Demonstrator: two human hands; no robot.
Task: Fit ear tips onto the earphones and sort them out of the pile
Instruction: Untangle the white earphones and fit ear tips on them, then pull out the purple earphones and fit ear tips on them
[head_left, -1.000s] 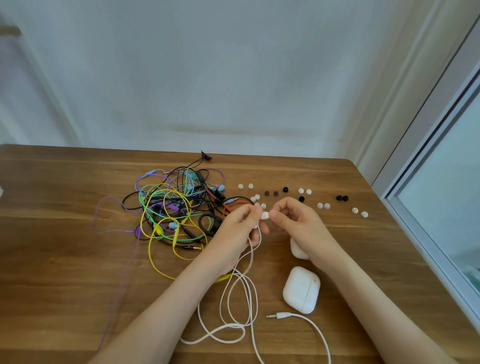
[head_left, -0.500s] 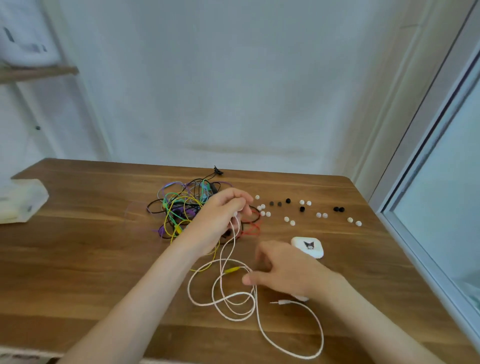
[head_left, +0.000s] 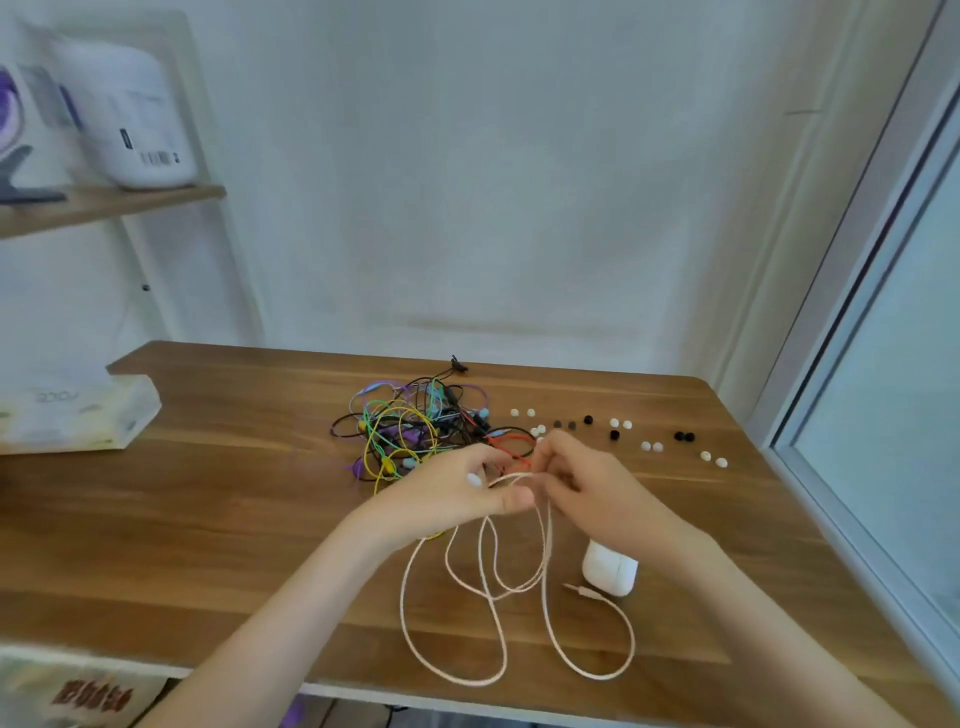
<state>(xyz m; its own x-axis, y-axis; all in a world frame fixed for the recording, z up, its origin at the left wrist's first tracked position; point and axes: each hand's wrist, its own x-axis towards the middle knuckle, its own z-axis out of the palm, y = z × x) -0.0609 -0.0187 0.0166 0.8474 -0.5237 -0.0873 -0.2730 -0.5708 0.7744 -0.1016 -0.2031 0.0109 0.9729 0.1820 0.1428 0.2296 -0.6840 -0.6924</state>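
Showing faint grey lettering on the tissue pack (head_left: 78, 421) at the left end of the desk (head_left: 234, 493), too blurred for reading. Carrying a barcode (head_left: 158, 157) and a small dark label on the white container (head_left: 124, 104) on the shelf (head_left: 130, 200), digits illegible. Displaying red characters on a packet (head_left: 91, 696) below the desk edge, smeared beyond reading.

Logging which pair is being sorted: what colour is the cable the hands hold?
White, faintly cream. The cable shows best in the head view.
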